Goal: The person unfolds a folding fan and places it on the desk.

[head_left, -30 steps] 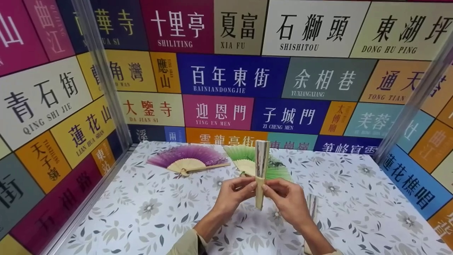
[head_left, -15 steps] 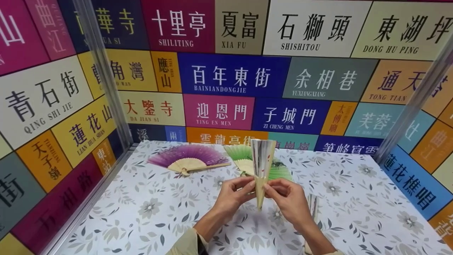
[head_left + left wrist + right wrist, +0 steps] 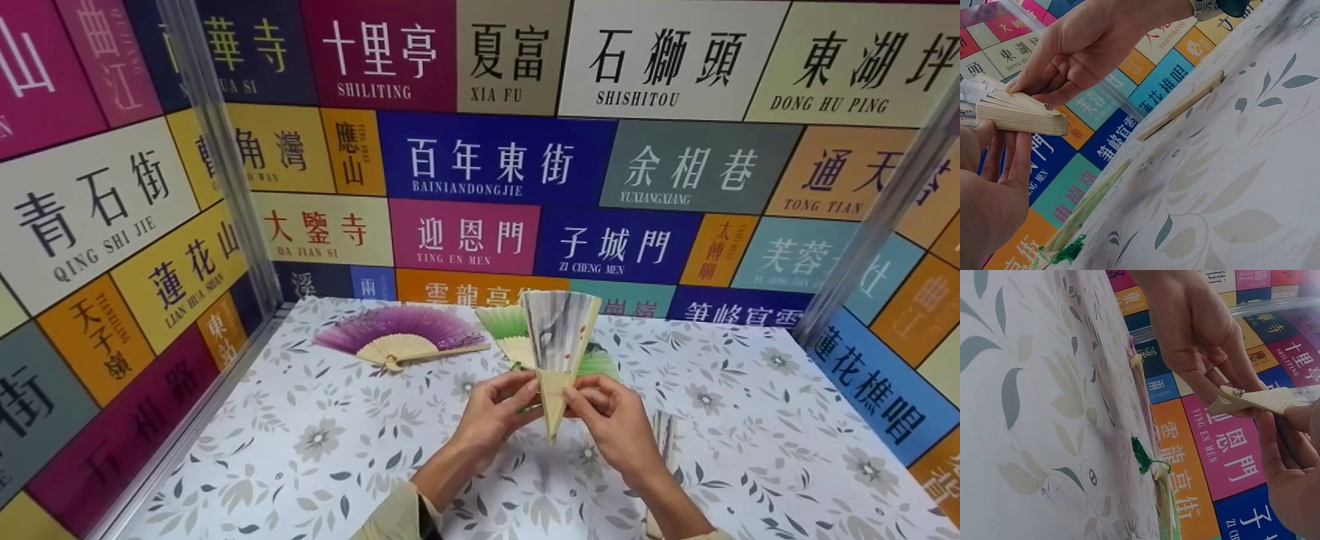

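Observation:
Both hands hold a folding fan (image 3: 561, 326) upright above the table, partly spread into a narrow wedge. Its cloth is pale grey-white with small red marks, and its bamboo ribs taper to a pivot at the bottom. On the left edge of the ribs, my left hand (image 3: 487, 412) pinches with thumb and fingers. My right hand (image 3: 609, 416) pinches the opposite edge. In the left wrist view the stacked ribs (image 3: 1024, 118) lie between the two hands. A metal pivot pin (image 3: 1238, 392) shows at the ribs' narrow end in the right wrist view.
A spread purple fan (image 3: 405, 330) lies at the back left of the table (image 3: 315, 480). Beside it a spread green fan (image 3: 501, 330) is partly hidden behind the held one. A folded fan (image 3: 662, 429) lies by the right forearm. Sign-covered panels (image 3: 495, 157) surround the table.
The fan in the hands has gone from folded to a partly spread wedge, widening at the top. The hands have moved slightly apart; the other fans stay where they were.

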{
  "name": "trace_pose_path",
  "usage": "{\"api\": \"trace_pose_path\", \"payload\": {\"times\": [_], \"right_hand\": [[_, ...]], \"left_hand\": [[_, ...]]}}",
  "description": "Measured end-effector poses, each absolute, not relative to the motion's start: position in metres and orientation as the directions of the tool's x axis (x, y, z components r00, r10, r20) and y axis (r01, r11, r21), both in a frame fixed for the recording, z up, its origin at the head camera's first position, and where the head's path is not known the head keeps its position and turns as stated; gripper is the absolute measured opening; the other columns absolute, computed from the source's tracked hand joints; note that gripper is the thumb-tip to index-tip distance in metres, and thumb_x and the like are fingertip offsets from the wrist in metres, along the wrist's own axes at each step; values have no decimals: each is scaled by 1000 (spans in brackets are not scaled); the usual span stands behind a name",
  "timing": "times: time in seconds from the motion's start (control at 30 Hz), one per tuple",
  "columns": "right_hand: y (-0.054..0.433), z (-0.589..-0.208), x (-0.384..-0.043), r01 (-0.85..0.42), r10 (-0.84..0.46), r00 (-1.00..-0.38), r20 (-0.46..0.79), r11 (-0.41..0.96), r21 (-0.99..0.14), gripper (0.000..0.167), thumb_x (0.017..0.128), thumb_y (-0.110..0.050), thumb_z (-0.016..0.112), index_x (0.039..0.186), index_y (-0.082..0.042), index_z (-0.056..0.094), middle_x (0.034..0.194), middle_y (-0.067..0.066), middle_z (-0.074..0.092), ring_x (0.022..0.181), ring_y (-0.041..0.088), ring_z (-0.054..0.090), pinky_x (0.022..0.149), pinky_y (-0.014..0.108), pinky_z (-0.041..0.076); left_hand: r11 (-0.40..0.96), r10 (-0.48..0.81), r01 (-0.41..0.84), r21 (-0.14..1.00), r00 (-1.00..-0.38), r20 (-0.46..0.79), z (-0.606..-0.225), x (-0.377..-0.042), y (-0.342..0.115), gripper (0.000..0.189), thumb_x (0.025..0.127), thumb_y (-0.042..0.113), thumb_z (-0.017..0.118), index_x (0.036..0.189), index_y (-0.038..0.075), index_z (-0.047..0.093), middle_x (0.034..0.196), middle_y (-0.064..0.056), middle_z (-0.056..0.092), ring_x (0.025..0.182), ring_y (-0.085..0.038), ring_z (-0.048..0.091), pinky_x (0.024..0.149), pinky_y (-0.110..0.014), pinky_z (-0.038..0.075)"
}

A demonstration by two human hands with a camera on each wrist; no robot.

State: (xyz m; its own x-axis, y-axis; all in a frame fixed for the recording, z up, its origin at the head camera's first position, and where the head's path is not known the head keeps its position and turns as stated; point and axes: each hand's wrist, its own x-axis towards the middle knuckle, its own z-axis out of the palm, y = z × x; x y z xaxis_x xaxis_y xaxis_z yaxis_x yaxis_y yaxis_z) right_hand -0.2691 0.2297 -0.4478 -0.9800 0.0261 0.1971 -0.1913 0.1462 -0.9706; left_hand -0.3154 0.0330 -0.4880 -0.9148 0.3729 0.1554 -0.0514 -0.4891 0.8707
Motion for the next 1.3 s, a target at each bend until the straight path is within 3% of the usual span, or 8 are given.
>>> {"api": "trace_pose_path", "payload": {"times": [0.87,1.3], "right_hand": [[227,-451,-268,-167,-22,-986,166,84,-982,26,114,-17,57,133,0,54,121,20,80,104,27,81,99,27,63],[227,-454,-268,-178,-11,-984,178,16,-984,22,115,-13,55,131,1,51,124,23,79,109,27,80,101,27,63]], "left_hand": [[-517,361,-48,854,-918,167,-490,-319,29,34,110,11,64,140,-5,65,128,-13,76,118,-25,75,108,-40,64],[-526,342,-40,849,-924,168,-489,-319,30,32,110,11,65,137,-6,66,125,-12,76,117,-25,75,108,-40,64]]}}
